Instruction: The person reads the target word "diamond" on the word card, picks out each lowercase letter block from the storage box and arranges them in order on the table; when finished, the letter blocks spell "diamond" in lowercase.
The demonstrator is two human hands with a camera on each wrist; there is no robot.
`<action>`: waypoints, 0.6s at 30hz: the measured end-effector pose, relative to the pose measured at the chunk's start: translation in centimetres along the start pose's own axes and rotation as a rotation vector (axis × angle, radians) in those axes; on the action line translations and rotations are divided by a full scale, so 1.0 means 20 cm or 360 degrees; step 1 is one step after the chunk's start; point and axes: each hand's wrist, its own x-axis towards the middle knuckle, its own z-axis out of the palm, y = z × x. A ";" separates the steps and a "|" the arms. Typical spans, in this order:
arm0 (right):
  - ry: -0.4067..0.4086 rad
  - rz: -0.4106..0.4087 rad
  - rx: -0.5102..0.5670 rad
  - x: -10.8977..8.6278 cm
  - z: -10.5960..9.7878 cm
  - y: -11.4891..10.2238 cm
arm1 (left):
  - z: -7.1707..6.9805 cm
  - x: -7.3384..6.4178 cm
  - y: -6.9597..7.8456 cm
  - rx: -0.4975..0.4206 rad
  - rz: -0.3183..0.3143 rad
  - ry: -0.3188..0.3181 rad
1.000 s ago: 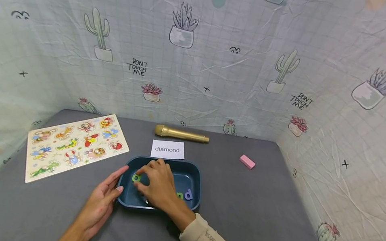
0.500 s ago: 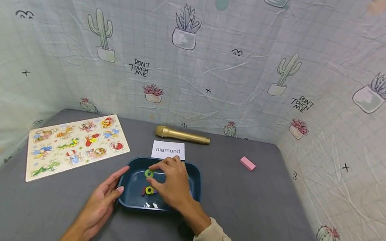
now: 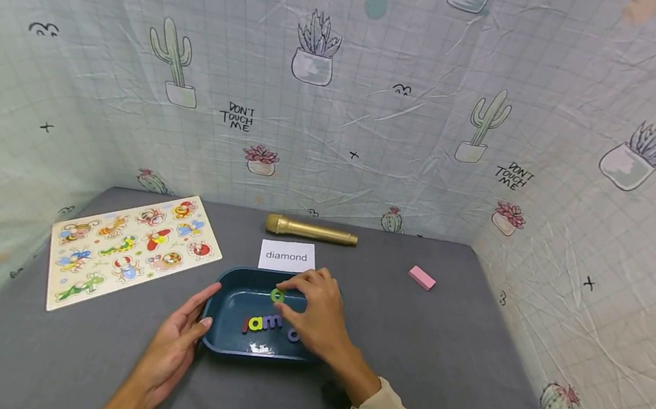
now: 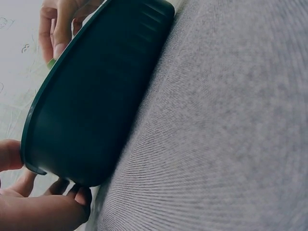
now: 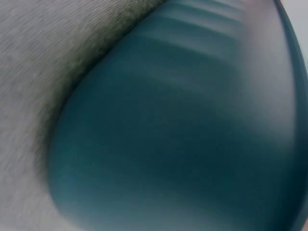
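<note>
My right hand [image 3: 321, 314] pinches a green ring-shaped letter [image 3: 277, 295], probably an "o", between thumb and finger above the dark blue tray [image 3: 229, 342]. Below it in the tray lie a red letter [image 3: 246, 324], a yellow "a" [image 3: 255, 323] and a purple "m" [image 3: 272, 322] in a row. A blue-purple letter [image 3: 293, 335] is partly hidden by the right hand. My left hand [image 3: 175, 343] touches the tray's left end with fairly straight fingers. The left wrist view shows its fingers [image 4: 9, 155] against the tray's end; the right wrist view has mostly the blurred outer wall [image 5: 168, 134].
A white card [image 3: 287, 256] printed "diamond" lies just behind the tray. Beyond it is a gold microphone [image 3: 312, 230]. An insect picture board [image 3: 135, 252] lies at the left, and a pink block [image 3: 422, 278] at the right, on the grey cloth [image 3: 441, 385].
My right hand has moved rightward across the tray, carrying the green letter from near the left end to above the row. The row of letters has come into sight. My left hand stays put.
</note>
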 end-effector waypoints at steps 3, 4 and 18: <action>0.0006 0.0039 0.0025 -0.01 -0.02 0.03 | 0.00 0.00 -0.01 0.0002 0.0012 0.0000; 0.0009 0.0047 0.0033 -0.01 -0.03 0.04 | 0.00 0.00 -0.01 -0.0001 0.0014 -0.0001; 0.0061 0.0164 0.0063 -0.06 -0.13 0.17 | 0.00 0.00 0.00 -0.0008 0.0006 -0.0009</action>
